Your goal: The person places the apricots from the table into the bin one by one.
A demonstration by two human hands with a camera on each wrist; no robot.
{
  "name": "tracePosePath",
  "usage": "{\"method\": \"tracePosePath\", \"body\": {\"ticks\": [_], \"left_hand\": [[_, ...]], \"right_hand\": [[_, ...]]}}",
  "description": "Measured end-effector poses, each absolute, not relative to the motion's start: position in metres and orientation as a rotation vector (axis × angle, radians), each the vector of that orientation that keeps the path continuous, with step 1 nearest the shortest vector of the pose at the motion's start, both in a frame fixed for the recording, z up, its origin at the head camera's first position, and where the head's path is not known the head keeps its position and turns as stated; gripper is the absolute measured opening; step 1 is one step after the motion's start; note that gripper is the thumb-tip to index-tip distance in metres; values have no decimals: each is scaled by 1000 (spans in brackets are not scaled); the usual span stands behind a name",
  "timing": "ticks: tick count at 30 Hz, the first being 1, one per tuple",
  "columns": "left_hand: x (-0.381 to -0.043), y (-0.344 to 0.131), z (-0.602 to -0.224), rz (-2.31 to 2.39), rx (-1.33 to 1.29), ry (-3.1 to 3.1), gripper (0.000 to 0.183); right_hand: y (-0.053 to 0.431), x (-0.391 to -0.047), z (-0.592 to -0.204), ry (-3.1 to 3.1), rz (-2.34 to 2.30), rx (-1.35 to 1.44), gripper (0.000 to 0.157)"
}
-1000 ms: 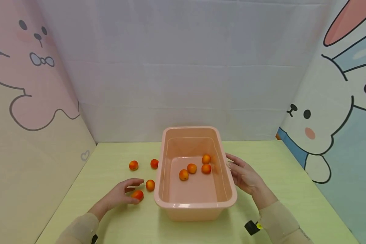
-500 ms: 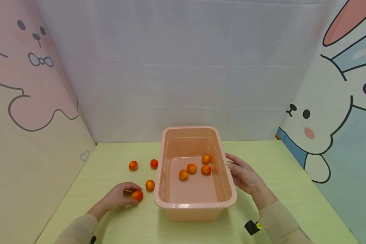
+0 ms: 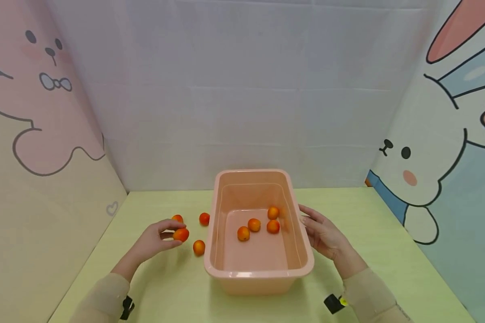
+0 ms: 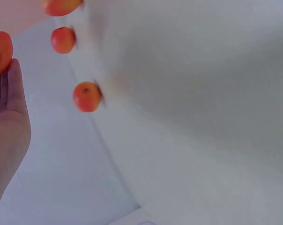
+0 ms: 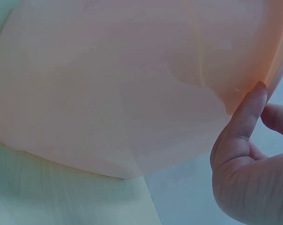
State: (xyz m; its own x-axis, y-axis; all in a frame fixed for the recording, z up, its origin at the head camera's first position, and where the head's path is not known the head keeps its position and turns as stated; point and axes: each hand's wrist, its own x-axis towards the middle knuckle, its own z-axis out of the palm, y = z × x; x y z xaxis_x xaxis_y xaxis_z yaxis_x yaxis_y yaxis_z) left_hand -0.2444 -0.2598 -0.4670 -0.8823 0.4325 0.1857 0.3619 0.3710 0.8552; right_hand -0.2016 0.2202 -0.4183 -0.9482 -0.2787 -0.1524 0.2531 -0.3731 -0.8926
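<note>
My left hand [image 3: 155, 241] pinches a small orange-red fruit [image 3: 181, 235] between thumb and fingers, raised above the table. Close up in the left wrist view, that fruit [image 4: 0, 54] shows a dark spot at one end. Three similar fruits lie on the table nearby: one partly behind the hand [image 3: 177, 218], one farther back [image 3: 204, 219] and one nearer the bin [image 3: 199, 247]. Several more fruits [image 3: 244, 233] lie inside a pink plastic bin [image 3: 259, 272]. At its right side, my right hand [image 3: 327, 235] holds the rim, with thumb [image 5: 247, 112] against the wall under it.
The pale yellow-green table [image 3: 359, 233] reaches back to a white cloth wall [image 3: 242, 98]. Printed side panels with cartoon animals stand left and right. A black wrist device [image 3: 334, 303] sits by the right sleeve.
My left hand has closed on the fruit at front left and lifted it off the table, away from me. The right hand and the bin have stayed in place.
</note>
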Motion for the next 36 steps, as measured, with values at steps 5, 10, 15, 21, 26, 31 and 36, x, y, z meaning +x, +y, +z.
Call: {"method": "tracePosePath", "body": {"ticks": [5,10,15,21,26,31,36], "left_hand": [[-254,-254,-436,1649,796,2548,41],[-264,-245,-402,1655,836,2565,41],[-276,-232,-361,1687,942,2587,41],[-285,-211,-315,1763,1104,2567,41],[-286,-194,-286,1828,1125,2532,41],[-289,-174,-264,1812,1151,2544,41],[-291,-149,-243,1823,1183,2538,41]], "right_hand": [[221,-202,-418,1544,-2352,-54,51],[221,-202,-418,1538,-2346,-71,55],[221,-202,-419,1536,-2347,-70,53],[221,-202,-419,1541,-2349,-57,54],[221,-202,-419,1548,-2346,-55,55],[221,-201,-418,1558,-2344,-61,57],[220,-201,-418,1554,-2348,-65,56]]}}
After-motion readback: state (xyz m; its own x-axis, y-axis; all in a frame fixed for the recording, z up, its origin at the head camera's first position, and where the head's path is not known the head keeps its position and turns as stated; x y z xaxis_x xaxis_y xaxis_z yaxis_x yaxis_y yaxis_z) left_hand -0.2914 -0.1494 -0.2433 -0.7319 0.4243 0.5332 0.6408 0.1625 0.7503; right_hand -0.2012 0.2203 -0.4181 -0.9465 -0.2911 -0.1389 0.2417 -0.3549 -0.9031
